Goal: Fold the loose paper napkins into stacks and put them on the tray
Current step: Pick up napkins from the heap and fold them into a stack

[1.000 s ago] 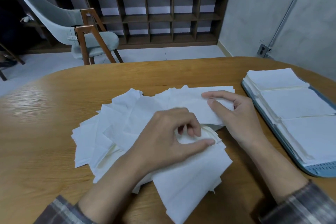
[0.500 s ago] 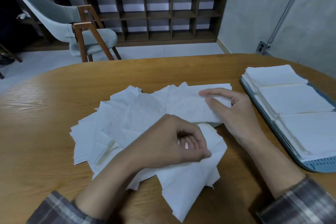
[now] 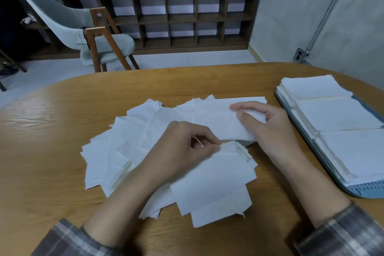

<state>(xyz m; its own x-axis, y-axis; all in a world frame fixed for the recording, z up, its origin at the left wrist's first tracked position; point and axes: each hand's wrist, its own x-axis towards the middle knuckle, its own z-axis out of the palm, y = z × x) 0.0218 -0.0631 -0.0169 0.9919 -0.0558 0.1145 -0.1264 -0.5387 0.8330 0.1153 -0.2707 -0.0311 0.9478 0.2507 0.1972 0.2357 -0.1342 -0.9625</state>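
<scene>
The loose napkins [image 3: 128, 151] lie spread in a heap at the middle of the surface [image 3: 62, 131]. The near napkin [image 3: 212, 183], bunched up half a second ago, now lies flatter on the heap. The left hand [image 3: 187, 151] pinches its far edge, fingers curled to the thumb. The right hand [image 3: 272, 131] has stayed on the folded napkin [image 3: 216, 122], thumb on top, fingers gripping its right end. Three stacks [image 3: 336, 114] fill the tray [image 3: 372, 190] at the right.
</scene>
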